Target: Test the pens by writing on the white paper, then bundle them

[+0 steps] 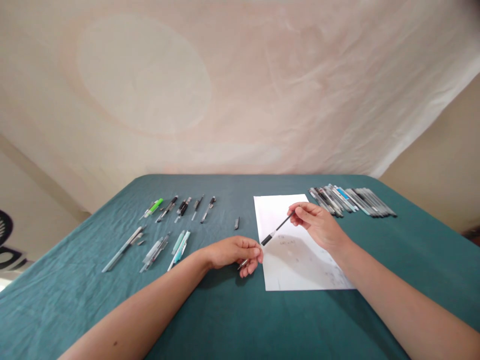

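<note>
My left hand (240, 255) is closed around a pen barrel (267, 239) with a black section, held at a slant over the left edge of a white sheet of paper (285, 272). A narrow end of the pen sticks out below my left fingers. In a pinch, my right hand (315, 220) grips the upper end of a thin dark pen refill (284, 222). The refill's lower end meets the barrel's upper end; how far it sits inside I cannot tell. On the cloth beyond my left hand lies a small dark pen cap (237, 223).
Several pens (183, 206) and a green one (154, 207) lie at the back left, with light blue pens (181, 247) and clear barrels (154, 252) nearer. A long pale pen (122, 249) is further left. Many pens (348, 200) lie side by side at the back right.
</note>
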Demonstrator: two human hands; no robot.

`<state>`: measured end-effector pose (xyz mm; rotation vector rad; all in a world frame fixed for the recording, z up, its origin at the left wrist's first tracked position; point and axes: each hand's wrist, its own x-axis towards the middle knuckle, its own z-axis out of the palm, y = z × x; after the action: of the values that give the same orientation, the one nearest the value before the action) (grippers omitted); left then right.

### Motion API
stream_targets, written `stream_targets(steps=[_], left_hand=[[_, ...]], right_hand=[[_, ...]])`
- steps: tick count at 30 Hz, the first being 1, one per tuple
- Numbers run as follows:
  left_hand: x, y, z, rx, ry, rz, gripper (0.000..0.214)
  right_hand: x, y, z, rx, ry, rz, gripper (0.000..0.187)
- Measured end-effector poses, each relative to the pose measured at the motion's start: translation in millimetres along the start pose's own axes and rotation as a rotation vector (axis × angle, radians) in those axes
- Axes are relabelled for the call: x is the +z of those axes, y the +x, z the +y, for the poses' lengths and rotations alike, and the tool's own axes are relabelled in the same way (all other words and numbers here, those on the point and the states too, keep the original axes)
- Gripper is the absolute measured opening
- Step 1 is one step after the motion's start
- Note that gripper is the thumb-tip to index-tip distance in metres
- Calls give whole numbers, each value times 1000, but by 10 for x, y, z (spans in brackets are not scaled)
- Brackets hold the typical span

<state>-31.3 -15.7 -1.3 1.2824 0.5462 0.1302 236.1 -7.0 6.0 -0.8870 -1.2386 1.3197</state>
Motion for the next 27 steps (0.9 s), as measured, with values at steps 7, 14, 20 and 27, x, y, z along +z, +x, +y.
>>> stream_targets(steps=[7,14,20,27], left_hand=[[-8,3,-15,27,-40,-21,35],[-1,0,-3,-3,-51,-10,37],[-20,12,-21,-7,-40,-21,35],[-12,16,-21,-22,-22,-5,37]], right_hand=[[133,-61,92,112,-152,-207,32],[101,-46,121,88,-176,-140,24],[151,-74,126,124,-242,-178,26],[177,-102,98,120,-297,-229,27]])
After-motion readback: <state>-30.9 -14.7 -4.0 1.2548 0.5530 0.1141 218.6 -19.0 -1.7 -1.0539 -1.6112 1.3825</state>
